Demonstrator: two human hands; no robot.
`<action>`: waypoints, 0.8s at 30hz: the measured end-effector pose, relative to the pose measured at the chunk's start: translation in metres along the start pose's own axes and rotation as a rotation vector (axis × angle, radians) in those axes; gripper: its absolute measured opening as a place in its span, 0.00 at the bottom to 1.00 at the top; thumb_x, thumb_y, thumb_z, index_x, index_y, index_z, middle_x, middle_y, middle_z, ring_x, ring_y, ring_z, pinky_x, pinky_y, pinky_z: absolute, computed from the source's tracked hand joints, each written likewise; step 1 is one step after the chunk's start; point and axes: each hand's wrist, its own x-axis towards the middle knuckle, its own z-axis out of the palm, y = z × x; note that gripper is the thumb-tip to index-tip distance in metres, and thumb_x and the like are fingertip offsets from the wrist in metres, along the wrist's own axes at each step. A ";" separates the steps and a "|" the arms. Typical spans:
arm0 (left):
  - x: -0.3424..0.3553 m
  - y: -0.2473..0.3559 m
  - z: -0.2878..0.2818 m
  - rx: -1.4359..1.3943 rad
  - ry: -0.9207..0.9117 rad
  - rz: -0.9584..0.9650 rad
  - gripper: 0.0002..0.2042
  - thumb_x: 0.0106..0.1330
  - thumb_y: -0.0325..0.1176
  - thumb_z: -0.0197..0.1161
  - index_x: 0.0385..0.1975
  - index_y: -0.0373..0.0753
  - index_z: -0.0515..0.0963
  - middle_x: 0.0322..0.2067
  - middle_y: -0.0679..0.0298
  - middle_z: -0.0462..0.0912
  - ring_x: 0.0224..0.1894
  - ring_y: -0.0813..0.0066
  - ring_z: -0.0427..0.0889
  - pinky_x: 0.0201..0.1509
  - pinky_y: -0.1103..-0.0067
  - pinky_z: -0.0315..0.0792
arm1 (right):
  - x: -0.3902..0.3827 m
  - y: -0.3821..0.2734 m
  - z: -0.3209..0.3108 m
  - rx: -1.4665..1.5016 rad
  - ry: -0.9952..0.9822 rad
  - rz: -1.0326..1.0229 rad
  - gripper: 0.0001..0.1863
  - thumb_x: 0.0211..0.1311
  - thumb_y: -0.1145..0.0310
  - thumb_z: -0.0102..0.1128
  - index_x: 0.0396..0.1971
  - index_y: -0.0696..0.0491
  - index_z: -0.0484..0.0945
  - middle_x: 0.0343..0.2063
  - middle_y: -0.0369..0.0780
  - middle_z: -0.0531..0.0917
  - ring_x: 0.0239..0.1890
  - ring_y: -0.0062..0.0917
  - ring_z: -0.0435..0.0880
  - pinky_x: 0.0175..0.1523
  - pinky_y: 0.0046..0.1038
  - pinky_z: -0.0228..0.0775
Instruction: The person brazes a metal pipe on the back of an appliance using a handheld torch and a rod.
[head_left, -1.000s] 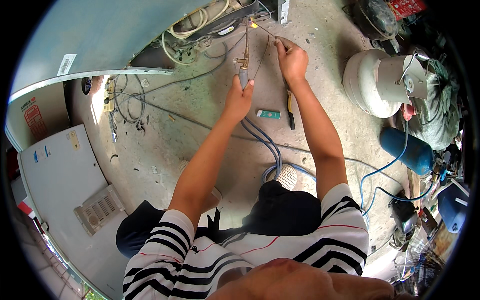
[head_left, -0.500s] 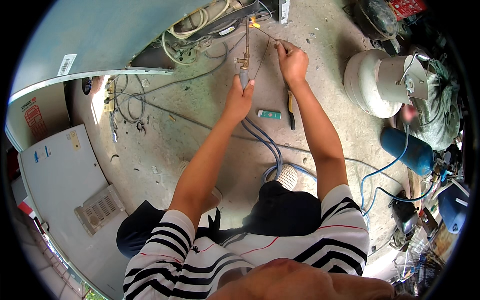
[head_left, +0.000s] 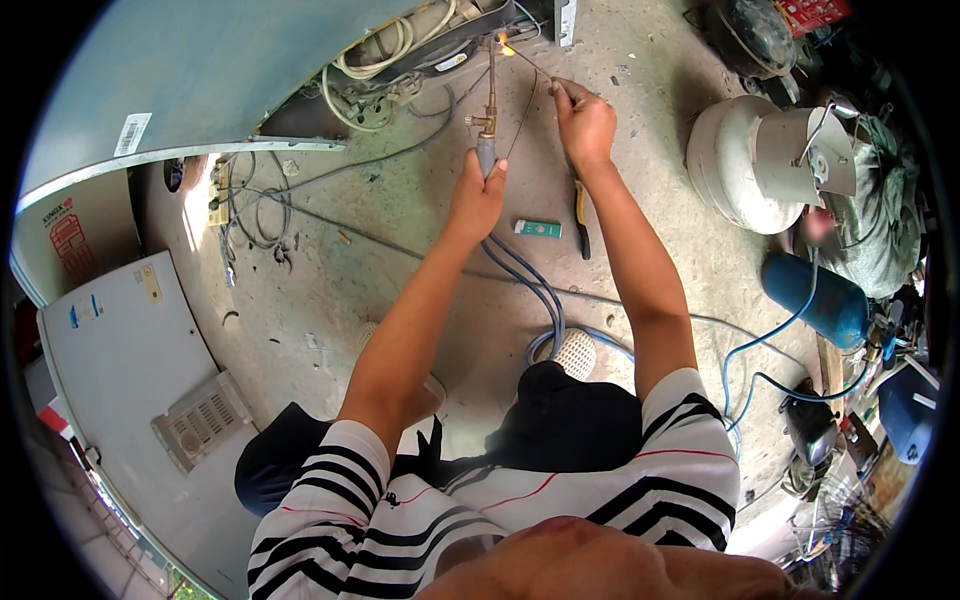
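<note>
My left hand (head_left: 474, 198) is closed round the grey handle of a brass gas torch (head_left: 487, 122). The torch points away from me, with a small orange flame (head_left: 504, 45) at its tip, beside the open lower compartment of a large grey appliance (head_left: 240, 70). Pinched in the fingers of my right hand (head_left: 585, 125) is a thin, bent filler rod (head_left: 532, 100). One end of the rod reaches the flame; its other part hangs down toward my left hand. Blue twin hoses (head_left: 530, 275) trail from the torch handle.
Pliers (head_left: 582, 220) and a small green box (head_left: 537, 229) lie on the concrete floor between my forearms. On the right stand a white gas cylinder (head_left: 745, 165) and a blue cylinder (head_left: 815, 300). Grey cables (head_left: 400, 250) cross the floor. A white appliance (head_left: 140, 340) is at the left.
The torch tip and flame have shifted very slightly left, and the flame looks brighter. Both hands keep their hold and have hardly moved.
</note>
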 end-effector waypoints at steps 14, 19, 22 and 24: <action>0.001 -0.005 0.000 -0.027 -0.019 -0.010 0.12 0.73 0.42 0.55 0.39 0.39 0.66 0.19 0.68 0.71 0.20 0.80 0.69 0.24 0.78 0.65 | -0.020 0.006 -0.014 0.094 -0.037 0.101 0.11 0.62 0.58 0.61 0.37 0.46 0.87 0.28 0.44 0.85 0.32 0.40 0.86 0.41 0.34 0.77; 0.002 -0.008 -0.001 -0.026 -0.020 -0.016 0.12 0.73 0.42 0.54 0.39 0.39 0.65 0.19 0.69 0.69 0.20 0.81 0.69 0.23 0.78 0.65 | -0.023 0.007 -0.020 0.100 -0.046 0.118 0.11 0.62 0.58 0.61 0.36 0.47 0.87 0.27 0.45 0.85 0.31 0.39 0.86 0.40 0.33 0.77; 0.002 -0.008 -0.001 -0.001 -0.018 -0.033 0.12 0.73 0.42 0.55 0.39 0.39 0.65 0.19 0.69 0.70 0.20 0.81 0.69 0.23 0.78 0.65 | -0.023 0.004 -0.023 0.116 -0.057 0.137 0.11 0.62 0.58 0.61 0.35 0.47 0.87 0.27 0.45 0.85 0.31 0.39 0.86 0.40 0.33 0.76; 0.002 -0.007 -0.001 0.006 -0.019 -0.035 0.12 0.73 0.42 0.55 0.39 0.39 0.65 0.19 0.69 0.70 0.20 0.81 0.69 0.23 0.78 0.65 | -0.023 0.002 -0.025 0.118 -0.065 0.154 0.11 0.62 0.58 0.61 0.35 0.48 0.87 0.27 0.45 0.85 0.31 0.39 0.86 0.40 0.32 0.76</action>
